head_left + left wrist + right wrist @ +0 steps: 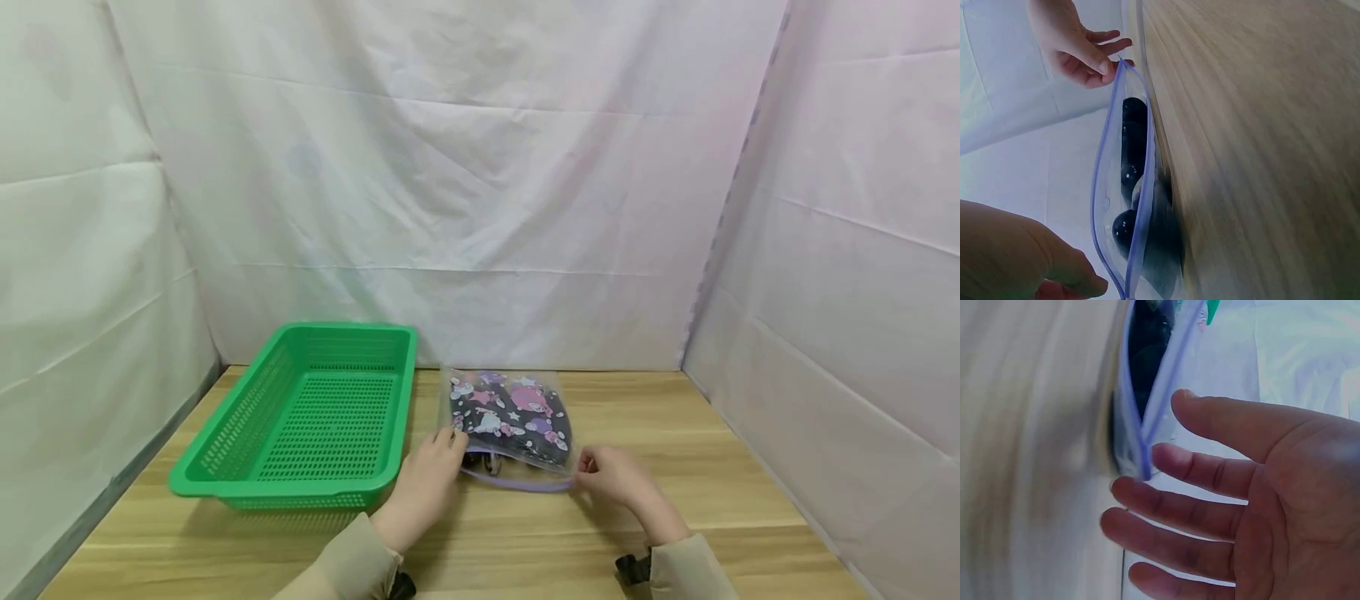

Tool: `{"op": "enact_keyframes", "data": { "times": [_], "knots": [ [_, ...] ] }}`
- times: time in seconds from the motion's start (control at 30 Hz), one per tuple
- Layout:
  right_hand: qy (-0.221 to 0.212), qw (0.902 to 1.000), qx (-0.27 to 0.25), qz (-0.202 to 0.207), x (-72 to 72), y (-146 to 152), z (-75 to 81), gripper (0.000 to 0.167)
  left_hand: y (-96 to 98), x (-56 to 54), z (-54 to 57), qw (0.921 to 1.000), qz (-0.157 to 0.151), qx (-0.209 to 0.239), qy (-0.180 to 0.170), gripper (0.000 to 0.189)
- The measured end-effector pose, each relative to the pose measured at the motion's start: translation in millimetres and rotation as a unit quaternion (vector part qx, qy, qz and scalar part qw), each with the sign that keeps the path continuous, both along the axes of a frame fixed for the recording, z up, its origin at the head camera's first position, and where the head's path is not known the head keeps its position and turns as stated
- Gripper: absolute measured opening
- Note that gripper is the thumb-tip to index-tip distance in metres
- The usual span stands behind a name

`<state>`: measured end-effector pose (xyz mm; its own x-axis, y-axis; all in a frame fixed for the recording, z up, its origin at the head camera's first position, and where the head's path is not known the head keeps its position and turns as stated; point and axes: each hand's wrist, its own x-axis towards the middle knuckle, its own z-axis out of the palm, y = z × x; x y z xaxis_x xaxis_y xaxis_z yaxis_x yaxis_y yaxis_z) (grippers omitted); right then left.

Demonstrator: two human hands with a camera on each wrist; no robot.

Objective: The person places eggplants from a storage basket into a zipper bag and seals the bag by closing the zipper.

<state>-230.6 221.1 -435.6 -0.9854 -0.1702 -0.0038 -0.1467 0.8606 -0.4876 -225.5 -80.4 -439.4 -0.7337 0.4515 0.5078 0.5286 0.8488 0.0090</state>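
Note:
A clear zip bag [517, 482] with a purple zip lies on the table, its mouth toward me and parted. Inside is a dark folded item [510, 417] printed with pink, purple and white cartoon figures; its rounded dark folds [1134, 147] show through the mouth. My left hand [431, 471] rests at the bag's left edge, fingertips over it, thumb beside the mouth's corner. At the right corner is my right hand [615, 477]. In the right wrist view its index fingertip [1169, 456] is right at that corner, with the thumb held apart and the other fingers spread.
A green plastic basket [405, 417] with slotted sides stands left of the bag, close to my left forearm. The wooden table [675, 425] ends at a white cloth [480, 183] hung behind, with more cloth on both sides.

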Motion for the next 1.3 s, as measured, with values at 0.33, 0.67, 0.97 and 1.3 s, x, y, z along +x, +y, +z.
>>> {"op": "enact_keyframes", "data": {
  "times": [0.33, 0.67, 0.97, 1.3],
  "knots": [
    [0.033, 0.9988, 0.035, -0.013, -3.4, -24.5, 16.4, 0.023, -2.1, -1.2, -9.9, 0.9996, 0.017, 0.015, -0.018, 0.036],
    [0.104, 0.9919, 0.035, 0.063, -10.2, -72.2, 9.6, 0.024, -6.0, -3.1, -17.6, 0.9993, 0.004, 0.036, -0.006, 0.035],
    [0.129, 0.9831, 0.050, 0.120, -14.2, -106.7, 10.3, 0.026, -8.9, -7.3, -16.0, 0.9985, -0.001, 0.053, -0.009, 0.037],
    [0.182, 0.9690, 0.115, 0.122, -14.9, -132.3, 2.0, 0.024, -8.8, -8.9, -21.0, 0.9982, 0.026, 0.054, -0.004, 0.040]
  ]
}}
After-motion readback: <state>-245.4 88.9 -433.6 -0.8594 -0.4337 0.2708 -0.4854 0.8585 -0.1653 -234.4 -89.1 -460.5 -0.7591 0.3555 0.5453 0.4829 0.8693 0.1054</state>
